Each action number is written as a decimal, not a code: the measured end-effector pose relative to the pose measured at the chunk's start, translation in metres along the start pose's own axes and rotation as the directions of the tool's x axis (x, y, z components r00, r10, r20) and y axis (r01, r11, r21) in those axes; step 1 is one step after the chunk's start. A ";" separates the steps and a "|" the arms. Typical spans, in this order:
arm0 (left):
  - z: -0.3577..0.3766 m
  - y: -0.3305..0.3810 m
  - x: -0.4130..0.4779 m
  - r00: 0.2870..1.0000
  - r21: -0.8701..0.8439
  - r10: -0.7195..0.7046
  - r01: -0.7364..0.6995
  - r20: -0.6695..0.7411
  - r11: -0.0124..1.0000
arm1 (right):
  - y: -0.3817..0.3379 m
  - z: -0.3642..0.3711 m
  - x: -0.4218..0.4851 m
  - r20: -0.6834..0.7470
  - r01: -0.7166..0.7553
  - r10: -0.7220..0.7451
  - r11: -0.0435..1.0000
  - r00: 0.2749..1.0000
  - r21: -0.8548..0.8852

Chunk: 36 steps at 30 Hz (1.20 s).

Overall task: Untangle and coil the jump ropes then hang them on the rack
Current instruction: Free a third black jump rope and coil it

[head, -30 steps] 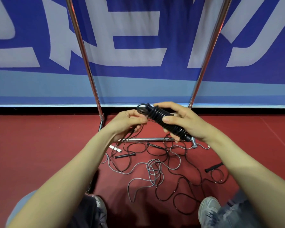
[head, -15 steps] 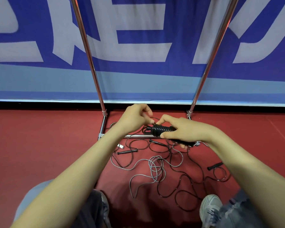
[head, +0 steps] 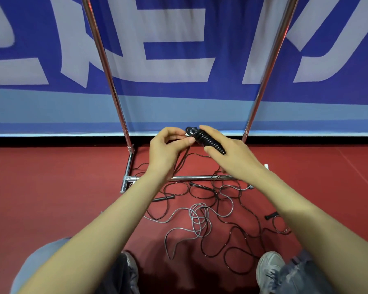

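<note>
Raised since a moment ago, my right hand grips the wound black jump rope bundle above the base bar of the chrome tube rack; my left hand pinches its end. Loose black and grey ropes lie tangled below the bar, uncoiled.

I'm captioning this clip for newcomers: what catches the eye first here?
At centre, the right hand grips a tightly coiled black jump rope while the left hand pinches its end. Below them, loose black and grey ropes sprawl tangled on the red floor, at the foot of the chrome metal rack.
</note>
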<state>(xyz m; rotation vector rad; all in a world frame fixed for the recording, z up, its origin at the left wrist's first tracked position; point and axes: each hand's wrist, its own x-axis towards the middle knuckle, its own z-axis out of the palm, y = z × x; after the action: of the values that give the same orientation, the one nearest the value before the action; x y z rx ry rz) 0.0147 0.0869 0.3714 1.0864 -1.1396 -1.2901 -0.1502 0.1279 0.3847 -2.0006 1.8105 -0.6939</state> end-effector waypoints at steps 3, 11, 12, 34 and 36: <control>0.000 0.002 -0.002 0.996 -0.083 -0.078 0.081 0.041 0.993 | 0.000 0.005 -0.004 -0.058 0.051 -0.048 0.997 0.997 0.057; -0.006 -0.003 -0.004 0.997 0.160 0.022 -0.035 0.079 0.987 | 0.007 0.008 -0.005 -0.096 0.128 -0.143 0.981 0.985 -0.143; -0.005 -0.003 -0.004 0.996 0.141 0.000 -0.013 0.091 0.990 | 0.008 0.010 -0.005 -0.095 0.133 -0.151 0.975 0.984 -0.178; -0.008 0.013 0.000 0.911 -0.216 -0.166 0.260 0.377 0.941 | 0.003 0.028 -0.001 -0.009 0.201 -0.217 0.887 0.976 0.416; -0.007 0.013 -0.001 0.907 -0.229 -0.150 0.254 0.393 0.940 | 0.003 0.027 -0.001 -0.007 0.200 -0.220 0.874 0.975 0.443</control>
<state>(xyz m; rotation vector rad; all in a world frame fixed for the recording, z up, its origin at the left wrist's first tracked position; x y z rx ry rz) 0.0231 0.0874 0.3829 0.7862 -1.0937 -1.8203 -0.1377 0.1264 0.3609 -1.8900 1.2697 -1.0156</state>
